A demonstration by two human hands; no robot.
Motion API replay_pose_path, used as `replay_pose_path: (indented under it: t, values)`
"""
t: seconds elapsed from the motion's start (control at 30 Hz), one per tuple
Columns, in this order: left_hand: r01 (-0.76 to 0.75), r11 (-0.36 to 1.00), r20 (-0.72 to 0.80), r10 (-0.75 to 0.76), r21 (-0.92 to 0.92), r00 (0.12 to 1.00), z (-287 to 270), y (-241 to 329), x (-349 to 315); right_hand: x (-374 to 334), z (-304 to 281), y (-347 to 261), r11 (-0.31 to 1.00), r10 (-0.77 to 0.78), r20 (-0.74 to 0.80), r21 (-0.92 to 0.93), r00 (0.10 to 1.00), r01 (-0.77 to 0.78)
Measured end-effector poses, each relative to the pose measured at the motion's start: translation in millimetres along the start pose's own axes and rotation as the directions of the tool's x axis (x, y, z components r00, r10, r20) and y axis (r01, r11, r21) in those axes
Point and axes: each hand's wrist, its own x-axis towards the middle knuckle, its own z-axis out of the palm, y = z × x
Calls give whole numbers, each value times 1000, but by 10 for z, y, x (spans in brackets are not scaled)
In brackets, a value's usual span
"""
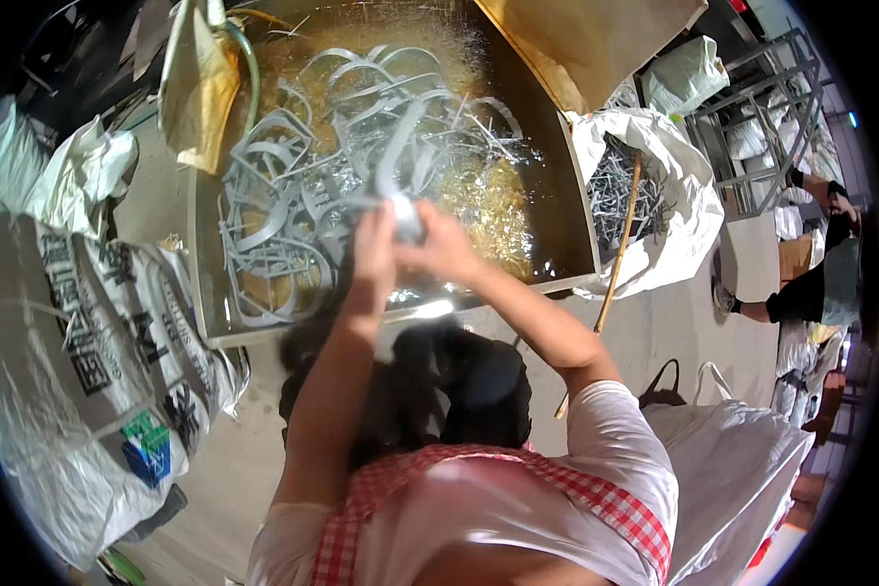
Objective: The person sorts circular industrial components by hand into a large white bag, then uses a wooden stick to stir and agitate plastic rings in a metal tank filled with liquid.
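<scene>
Both my hands are close together over the near edge of a shallow metal tray (581,205). A wide grey strip (397,161), looking like plastic, runs from between them up over the pile. My left hand (371,244) is closed on the strip's near end, its fingers smeared by motion. From the other side my right hand (441,244) grips the same end, where a bundled grey part shows between the hands. Beyond and to the left lies a tangled heap of curled grey strips (278,234), with wet yellowish scraps (483,200) to its right.
An open white sack (689,234) of short grey pieces stands right of the tray, a thin wooden stick (623,244) leaning across it. Printed sacks (78,332) lie at left, and a large white bag (723,459) sits at lower right. Another person's leg (796,305) shows far right.
</scene>
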Motion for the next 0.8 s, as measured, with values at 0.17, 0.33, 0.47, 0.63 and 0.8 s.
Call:
replay_pose_path:
  t: [0.17, 0.33, 0.47, 0.63, 0.8]
  values:
    - [152, 891, 108, -116, -428, 987, -382, 334, -76, -172, 169, -7, 881, 127, 239, 418, 963, -220]
    - [-46, 911, 78, 15, 410, 997, -489, 852, -321, 128, -335, 121, 894, 339, -126, 352, 932, -278]
    - [-245, 884, 244, 156, 398, 957, -476, 579, -361, 186, -77, -341, 676, 294, 82, 687, 952, -267]
    - [32, 849, 135, -121, 527, 983, -489, 688, -360, 315, 148, -437, 891, 129, 241, 398, 962, -219]
    - [-118, 943, 91, 94, 311, 991, -821, 767, -393, 206, -20, 880, 881, 465, -287, 60, 837, -469]
